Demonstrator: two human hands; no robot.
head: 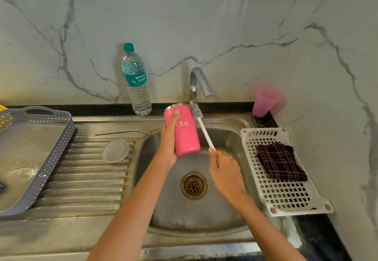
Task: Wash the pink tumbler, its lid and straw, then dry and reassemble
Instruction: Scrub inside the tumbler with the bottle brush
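My left hand (170,138) is wrapped round the pink tumbler (186,136), thumb across its front, fingers hidden behind it, holding it over the sink (229,138) with the open mouth tipped up and away from me toward the faucet (199,81). My right hand (223,170) is closed round the bottom end of the bottle brush (204,132). Its white handle slants up along the tumbler's right side, and the bristle head sits just beside the steel rim, outside the mouth, under the spout. I cannot tell whether water is running.

I judge this to be the scrubbing of the tumbler body, with the inside not yet reached. Next I need to swing the bristles over the rim and push them down into the cup, keeping my left grip firm so the wet wall doesn't turn or slip.

The clear lid (115,150) lies flat on the ribbed drainboard left of the basin, and the metal straw (122,132) lies just behind it, both waiting their turn. The dark checked cloth (280,161) on the white rack (286,199) to my right is there for drying.
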